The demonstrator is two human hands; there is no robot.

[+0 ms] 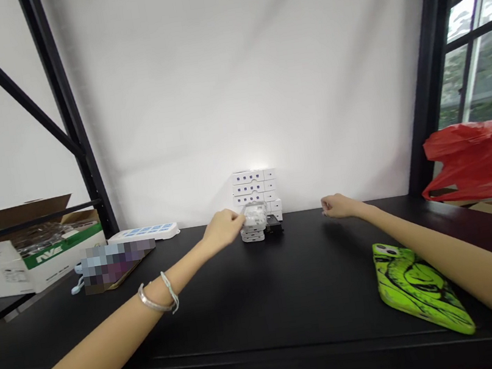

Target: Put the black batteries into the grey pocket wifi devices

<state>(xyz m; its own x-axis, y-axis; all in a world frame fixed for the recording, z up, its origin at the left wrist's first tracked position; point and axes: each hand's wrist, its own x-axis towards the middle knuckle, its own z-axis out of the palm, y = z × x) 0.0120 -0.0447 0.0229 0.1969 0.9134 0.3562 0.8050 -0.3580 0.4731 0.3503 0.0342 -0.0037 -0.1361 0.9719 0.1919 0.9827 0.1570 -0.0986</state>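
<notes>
My left hand (223,228) reaches far over the black table (262,293) and pinches a small clear-wrapped white item (255,215) at the foot of a stack of small white boxes (255,190) against the wall. More white pieces (253,235) and a small black block (274,225) lie under and beside it. My right hand (337,205) rests further right on the table, fingers curled in, with nothing visible in them. A silver bracelet (158,300) circles my left wrist.
A phone in a bright green case (416,288) lies by my right forearm. A white power strip (145,233) and a blurred flat object (116,262) sit at the left, with an open cardboard box (28,248) beyond a black frame post. A red plastic bag (478,159) lies at the right.
</notes>
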